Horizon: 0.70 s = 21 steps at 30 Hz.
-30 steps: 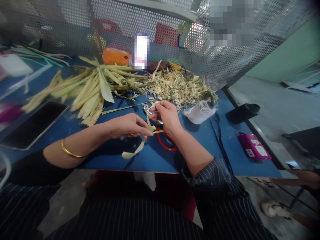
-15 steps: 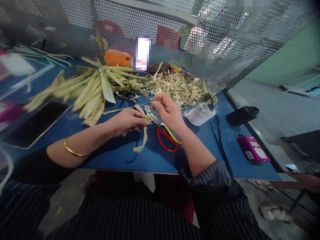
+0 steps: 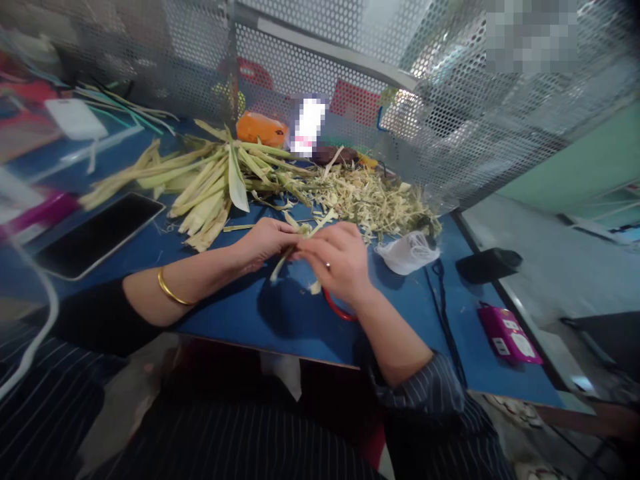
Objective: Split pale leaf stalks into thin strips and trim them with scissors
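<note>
the left hand [image 3: 270,243] has its fingers clamped on a pale corn husk strip [image 3: 323,223], held just over the tabletop [image 3: 300,333] between the two hands. the right hand [image 3: 340,260], which was raised and apart from the left half a second ago, has now come in so that its fingertips meet the left ones at the bunched part of the strip. its fingers lie close together, but whether they pinch the strip i cannot tell. one end of the strip now points up and away above the right fingers, and another hangs below the left hand.

the scissors [image 3: 340,311], whose blades and yellow handle showed earlier, are now mostly hidden by the right hand; only part of the red handle shows. beyond the hands lie the husk bundle [image 3: 210,180] and, to its right, the heap of husk shreds [image 3: 370,200]. the white thread [image 3: 407,255] rests in front of the heap's right end, and a dark phone [image 3: 100,233] lies left of the left hand.
</note>
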Available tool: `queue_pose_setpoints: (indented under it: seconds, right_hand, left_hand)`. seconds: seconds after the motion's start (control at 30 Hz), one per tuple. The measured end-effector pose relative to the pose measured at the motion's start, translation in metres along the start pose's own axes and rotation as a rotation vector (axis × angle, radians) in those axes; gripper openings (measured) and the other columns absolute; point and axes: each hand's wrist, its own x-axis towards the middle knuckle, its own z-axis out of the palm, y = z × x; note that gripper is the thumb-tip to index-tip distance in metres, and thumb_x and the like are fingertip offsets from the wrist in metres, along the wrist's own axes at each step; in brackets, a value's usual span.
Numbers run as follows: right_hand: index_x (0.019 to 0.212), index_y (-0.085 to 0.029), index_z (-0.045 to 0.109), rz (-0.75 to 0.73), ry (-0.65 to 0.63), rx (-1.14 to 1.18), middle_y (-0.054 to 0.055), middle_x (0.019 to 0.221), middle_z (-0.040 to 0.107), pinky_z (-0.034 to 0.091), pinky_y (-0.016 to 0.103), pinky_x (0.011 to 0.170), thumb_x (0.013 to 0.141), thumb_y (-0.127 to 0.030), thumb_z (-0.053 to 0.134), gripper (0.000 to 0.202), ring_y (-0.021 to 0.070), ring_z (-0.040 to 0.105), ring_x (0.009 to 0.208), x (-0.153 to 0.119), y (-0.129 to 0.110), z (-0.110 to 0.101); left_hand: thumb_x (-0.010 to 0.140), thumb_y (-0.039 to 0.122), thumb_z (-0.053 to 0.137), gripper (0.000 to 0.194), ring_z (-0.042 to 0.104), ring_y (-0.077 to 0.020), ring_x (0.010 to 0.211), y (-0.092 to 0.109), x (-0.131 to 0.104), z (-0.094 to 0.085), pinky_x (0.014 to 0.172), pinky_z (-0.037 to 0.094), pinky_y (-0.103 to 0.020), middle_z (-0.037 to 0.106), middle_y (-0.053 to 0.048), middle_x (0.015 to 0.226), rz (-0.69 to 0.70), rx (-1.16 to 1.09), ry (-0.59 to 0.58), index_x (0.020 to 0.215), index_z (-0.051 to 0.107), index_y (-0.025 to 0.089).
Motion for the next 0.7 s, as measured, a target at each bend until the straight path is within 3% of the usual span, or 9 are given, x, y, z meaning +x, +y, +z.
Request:
queue_pose_setpoints:
  seconds: [0.1, 0.2, 0.37, 0.5, 0.6, 0.7]
  right_hand:
    - [0.097, -0.019, 0.065, -0.2, -0.171, -0.136, 0.004, 0.085, 0.065, 0.035, 0.034, 0.08, 0.095, -0.018, 0.043, 0.022, 0.0162, 0.055, 0.081, 0.002, -0.012, 0.005]
    - [0.092, -0.017, 0.063, -0.266, -0.238, -0.244, 0.005, 0.084, 0.063, 0.033, 0.034, 0.078, 0.096, -0.015, 0.039, 0.024, 0.0178, 0.053, 0.083, 0.003, -0.013, 0.011]
    - [0.086, -0.017, 0.061, -0.21, -0.131, -0.236, 0.004, 0.083, 0.065, 0.033, 0.032, 0.077, 0.097, -0.016, 0.038, 0.025, 0.016, 0.052, 0.077, -0.001, -0.009, 0.015]
    - [0.086, -0.017, 0.062, -0.126, -0.095, -0.181, 0.005, 0.078, 0.065, 0.035, 0.032, 0.078, 0.096, -0.018, 0.038, 0.026, 0.0155, 0.052, 0.072, -0.004, -0.009, 0.013]
    - [0.082, -0.018, 0.062, -0.232, -0.091, -0.128, 0.004, 0.075, 0.064, 0.038, 0.032, 0.082, 0.095, -0.014, 0.037, 0.029, 0.0149, 0.052, 0.073, -0.005, -0.014, 0.011]
    - [0.079, -0.02, 0.062, -0.352, -0.101, -0.131, 0.002, 0.075, 0.064, 0.039, 0.032, 0.083, 0.095, -0.013, 0.036, 0.031, 0.0147, 0.052, 0.072, -0.004, -0.02, 0.009]
  left_hand:
    - [0.063, 0.02, 0.073, 0.015, 0.045, -0.0053, 0.046, -0.006, 0.002, 0.001, 0.044, 0.033, -0.018, 0.054, 0.003, 0.05, 0.046, -0.029, 0.019, 0.055, 0.062, 0.012]
    - [0.061, 0.016, 0.073, 0.013, 0.044, -0.0047, 0.047, -0.008, 0.002, 0.003, 0.044, 0.031, -0.017, 0.053, 0.003, 0.051, 0.014, -0.081, 0.022, 0.055, 0.062, 0.012]
    - [0.057, 0.017, 0.079, 0.016, 0.049, -0.0059, 0.052, -0.003, 0.003, -0.002, 0.049, 0.038, -0.017, 0.058, 0.002, 0.056, -0.069, -0.146, -0.067, 0.062, 0.066, 0.011]
    - [0.06, 0.021, 0.082, 0.019, 0.054, -0.0074, 0.056, 0.004, 0.003, -0.007, 0.056, 0.045, -0.019, 0.062, 0.0, 0.061, -0.055, -0.153, -0.104, 0.065, 0.067, 0.011]
    - [0.065, 0.021, 0.08, 0.016, 0.056, -0.0079, 0.055, 0.007, 0.0, -0.006, 0.056, 0.047, -0.02, 0.065, -0.002, 0.061, -0.049, -0.159, -0.06, 0.064, 0.067, 0.01]
    - [0.073, 0.018, 0.075, 0.009, 0.064, -0.0115, 0.068, 0.008, -0.004, -0.005, 0.068, 0.052, -0.022, 0.071, -0.004, 0.071, -0.047, -0.2, -0.028, 0.072, 0.071, 0.011]
